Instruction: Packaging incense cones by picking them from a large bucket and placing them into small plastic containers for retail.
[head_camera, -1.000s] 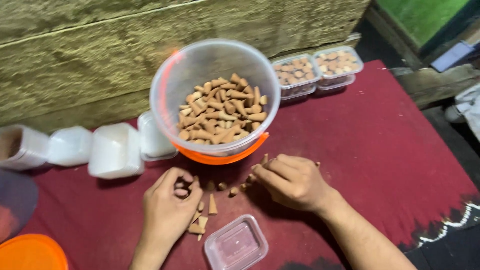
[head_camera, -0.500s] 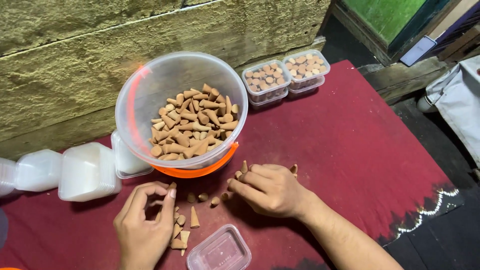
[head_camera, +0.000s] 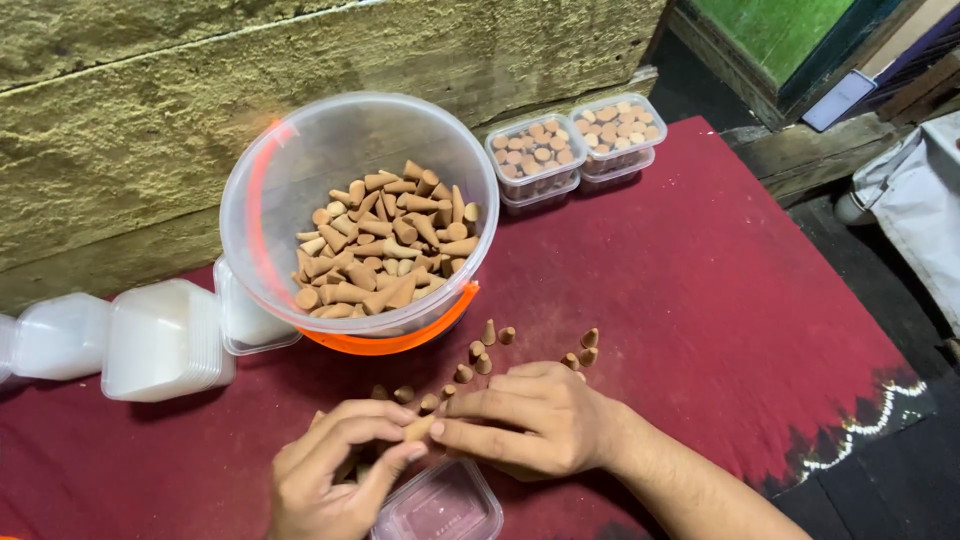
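At far left we see stacked empty white tubs (head_camera: 160, 340), then the cone-filled bucket (head_camera: 355, 215). Below it, our left hand (head_camera: 335, 475) and right hand (head_camera: 535, 420) pinch one cone (head_camera: 420, 428) above a small clear box (head_camera: 440, 505); loose cones (head_camera: 485, 350) lie between, filled boxes (head_camera: 575, 145) beyond.

Single head-worn view, looking steeply down, close over the red cloth (head_camera: 700, 290)
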